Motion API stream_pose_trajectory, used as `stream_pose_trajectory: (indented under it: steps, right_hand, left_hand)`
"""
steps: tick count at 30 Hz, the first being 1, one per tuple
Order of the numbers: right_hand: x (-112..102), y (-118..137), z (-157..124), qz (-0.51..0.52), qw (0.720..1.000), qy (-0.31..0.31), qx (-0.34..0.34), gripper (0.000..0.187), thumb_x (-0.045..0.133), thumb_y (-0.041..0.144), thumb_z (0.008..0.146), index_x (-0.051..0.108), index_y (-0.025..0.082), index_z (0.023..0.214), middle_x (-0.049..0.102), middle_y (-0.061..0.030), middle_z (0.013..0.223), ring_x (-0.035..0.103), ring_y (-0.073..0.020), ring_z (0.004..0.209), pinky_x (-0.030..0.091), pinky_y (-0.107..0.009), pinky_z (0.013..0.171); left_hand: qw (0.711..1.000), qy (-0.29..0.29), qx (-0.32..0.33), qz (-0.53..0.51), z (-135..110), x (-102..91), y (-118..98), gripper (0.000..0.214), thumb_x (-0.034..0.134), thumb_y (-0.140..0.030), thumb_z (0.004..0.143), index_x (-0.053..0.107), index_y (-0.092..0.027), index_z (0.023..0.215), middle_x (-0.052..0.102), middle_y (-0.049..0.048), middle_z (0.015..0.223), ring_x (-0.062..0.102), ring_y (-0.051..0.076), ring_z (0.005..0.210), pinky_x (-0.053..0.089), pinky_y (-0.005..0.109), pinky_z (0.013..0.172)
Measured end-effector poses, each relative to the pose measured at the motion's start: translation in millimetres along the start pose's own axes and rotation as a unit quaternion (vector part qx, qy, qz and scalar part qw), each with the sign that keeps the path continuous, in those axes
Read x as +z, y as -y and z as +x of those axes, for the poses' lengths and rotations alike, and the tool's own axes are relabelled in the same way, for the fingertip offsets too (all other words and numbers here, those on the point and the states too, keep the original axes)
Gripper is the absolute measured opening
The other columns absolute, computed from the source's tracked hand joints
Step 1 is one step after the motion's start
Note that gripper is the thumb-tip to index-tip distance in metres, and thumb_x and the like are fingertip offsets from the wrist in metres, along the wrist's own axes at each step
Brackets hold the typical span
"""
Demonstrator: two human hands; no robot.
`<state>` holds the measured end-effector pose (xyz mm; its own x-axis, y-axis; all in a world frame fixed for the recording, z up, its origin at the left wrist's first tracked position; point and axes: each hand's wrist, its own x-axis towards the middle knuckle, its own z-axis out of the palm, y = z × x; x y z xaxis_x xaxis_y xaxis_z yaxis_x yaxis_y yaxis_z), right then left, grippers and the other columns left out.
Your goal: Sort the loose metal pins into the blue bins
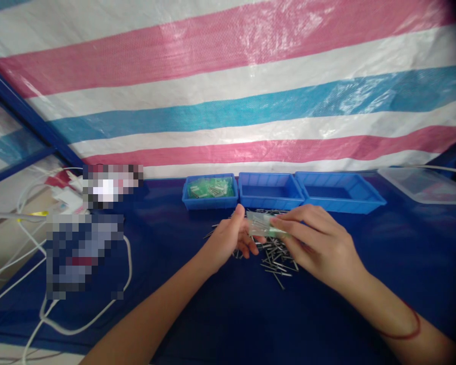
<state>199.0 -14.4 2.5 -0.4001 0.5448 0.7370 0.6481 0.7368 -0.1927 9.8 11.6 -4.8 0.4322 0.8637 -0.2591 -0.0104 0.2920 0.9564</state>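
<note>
A small clear plastic bag (pixel 259 224) with thin metal pieces inside is pinched between the thumb and fingers of my right hand (pixel 323 244). At the bag's left end is my left hand (pixel 228 239), thumb raised and fingers spread; I cannot tell whether it touches the bag. Beneath both hands, a loose pile of thin metal nails or pins (pixel 277 257) lies on the dark blue table (pixel 228 324). My hands and the bag hide part of the pile.
Behind the pile stand three blue bins in a row: a left bin (pixel 210 205) holding green-tinted bags of metal pieces, a middle bin (pixel 271 203) and a right bin (pixel 345 207). A clear plastic lid or tray (pixel 421 190) lies far right. White cables (pixel 74 332) run along the left.
</note>
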Motion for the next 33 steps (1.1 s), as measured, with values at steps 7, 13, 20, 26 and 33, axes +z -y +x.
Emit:
stream_pose_trajectory:
  steps: [7, 13, 20, 26, 33]
  right_hand:
    - [6.5, 1.8, -1.8, -0.015, 1.000, 0.012, -0.018, 0.030, 0.056, 0.010, 0.083, 0.064, 0.025, 0.107, 0.059, -0.0095, 0.105, 0.058, -0.0229, 0.093, 0.048, -0.041, 0.078]
    - [6.2, 4.6, 2.6, 0.015, 0.998, -0.039, 0.054, 0.033, 0.057, 0.013, 0.082, 0.059, 0.022, 0.114, 0.056, -0.0113, 0.110, 0.059, -0.0244, 0.100, 0.050, -0.041, 0.085]
    - [6.0, 9.9, 4.1, 0.030, 0.997, -0.023, 0.071, 0.033, 0.056, 0.014, 0.084, 0.055, 0.021, 0.116, 0.058, -0.0116, 0.109, 0.057, -0.0253, 0.104, 0.048, -0.041, 0.090]
    - [5.7, 9.1, 4.4, 0.026, 0.996, -0.012, 0.081, 0.032, 0.056, 0.016, 0.085, 0.052, 0.020, 0.117, 0.057, -0.0115, 0.112, 0.055, -0.0253, 0.108, 0.047, -0.042, 0.092]
    - [8.5, 7.9, 4.5, 0.031, 0.996, 0.034, 0.078, 0.033, 0.055, 0.019, 0.086, 0.053, 0.018, 0.118, 0.057, -0.0120, 0.113, 0.053, -0.0249, 0.107, 0.046, -0.041, 0.092]
  left_hand:
    - [0.993, 0.011, 0.101, 0.068, -4.0, -3.5, -1.6, 0.041, 0.064, -0.052, 0.076, 0.061, -0.012, 0.085, 0.057, -0.0006, 0.063, 0.054, 0.009, 0.056, 0.043, 0.020, 0.054]
    - [0.925, -0.174, 0.256, 0.218, 4.0, -43.2, -18.3, 0.029, 0.055, -0.044, 0.085, 0.062, -0.015, 0.084, 0.062, 0.0004, 0.069, 0.058, 0.012, 0.065, 0.045, 0.024, 0.065]
    - [0.750, -0.399, 0.303, 0.431, 17.7, -104.6, -34.0, 0.027, 0.049, -0.040, 0.089, 0.062, -0.017, 0.097, 0.066, 0.0038, 0.086, 0.061, 0.018, 0.083, 0.045, 0.029, 0.080]
    - [0.725, -0.432, 0.244, 0.478, 26.9, -119.9, -20.4, 0.043, 0.058, -0.038, 0.083, 0.049, -0.018, 0.120, 0.064, 0.0025, 0.083, 0.062, 0.020, 0.082, 0.046, 0.034, 0.081]
    - [0.654, -0.402, 0.268, 0.582, 28.5, -118.3, -18.9, 0.026, 0.048, -0.036, 0.090, 0.067, -0.019, 0.097, 0.062, 0.0089, 0.110, 0.056, 0.024, 0.105, 0.040, 0.038, 0.096]
